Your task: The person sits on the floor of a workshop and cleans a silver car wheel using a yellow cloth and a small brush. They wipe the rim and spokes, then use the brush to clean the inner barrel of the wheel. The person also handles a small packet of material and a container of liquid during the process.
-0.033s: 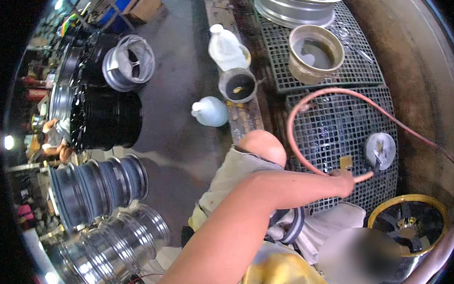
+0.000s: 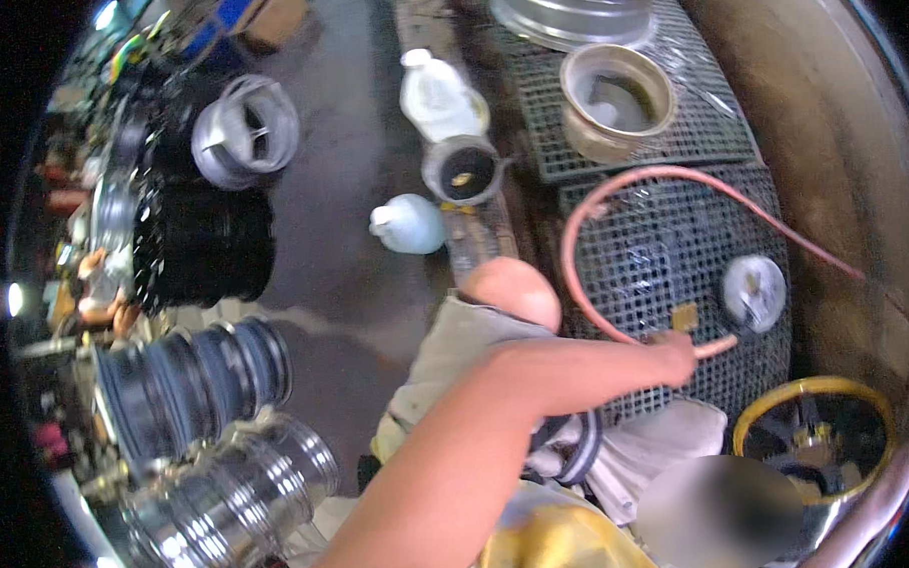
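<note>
L hand [image 2: 667,360], qty 1: fingers curled closed abt. pink-orange flexible hose [image 2: 571,246], nr. its end, over dk. grid mat [image 2: 618,243]; R hand not in view. Step, as judged: handling hose end close by dk. fitting [image 2: 745,326] at round grey disc [image 2: 755,288], joined or not can't tell. Next move prob. calls for firm grip & hose slack clear of small tan block [image 2: 685,317], just beside hand.

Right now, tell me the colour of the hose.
The hose is salmon pink; it shows best in the head view.
</note>
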`<state>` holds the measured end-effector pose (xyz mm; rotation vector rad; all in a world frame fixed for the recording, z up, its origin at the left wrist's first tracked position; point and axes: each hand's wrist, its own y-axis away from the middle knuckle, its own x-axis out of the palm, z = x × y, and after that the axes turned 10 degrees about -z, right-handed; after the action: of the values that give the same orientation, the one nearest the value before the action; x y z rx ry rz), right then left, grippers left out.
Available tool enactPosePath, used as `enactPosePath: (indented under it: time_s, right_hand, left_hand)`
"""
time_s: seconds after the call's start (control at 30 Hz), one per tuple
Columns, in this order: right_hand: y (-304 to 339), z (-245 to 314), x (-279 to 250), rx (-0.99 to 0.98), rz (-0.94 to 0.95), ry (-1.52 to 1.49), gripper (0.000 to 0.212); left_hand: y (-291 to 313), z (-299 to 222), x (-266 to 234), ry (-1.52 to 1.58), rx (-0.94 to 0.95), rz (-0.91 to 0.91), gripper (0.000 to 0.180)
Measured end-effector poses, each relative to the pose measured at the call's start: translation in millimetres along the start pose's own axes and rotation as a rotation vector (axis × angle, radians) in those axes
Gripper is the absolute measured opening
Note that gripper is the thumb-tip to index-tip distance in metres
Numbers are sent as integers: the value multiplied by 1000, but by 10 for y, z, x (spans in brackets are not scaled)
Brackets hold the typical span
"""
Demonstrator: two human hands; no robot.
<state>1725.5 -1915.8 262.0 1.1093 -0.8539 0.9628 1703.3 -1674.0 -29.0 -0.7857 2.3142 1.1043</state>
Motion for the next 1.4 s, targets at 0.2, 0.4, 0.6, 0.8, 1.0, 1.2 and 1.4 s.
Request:
enactPosePath:
  time_s: [0.2,0.4,0.6,0.8,1.0,1.2,1.4]
  right_hand:
    - [-1030,799,-261,-640,-26,1030,50]
    - [-2428,490,-2080,-408,-219,2167,55]
    - [-2740,-365,-3851,15,-489,1794,42]
    - [-2896,23,-3989,-145,-700,1800,35]
    - [-2661,1041,-3566,-793,-889,2378,40]
    - [-1577,540,-2545,-249,-666,2471,41]
    - [293,-760,-926,-203,-949,1472,28]
  left_hand:
    - [-95,484,215,-174,-113,-180,26]
    - [269,-415,-134,-593,91,-192,23]
    - [1039,-383,-678,-524,204,-166,20]
    - [1248,-457,-405,-296,210,-68,19]
    - [1137,-222,-208,-48,269,150,25]
    - [1752,257,-516,214,186,-19,24]
    - [3603,640,-2044,-68,-140,-313,22]
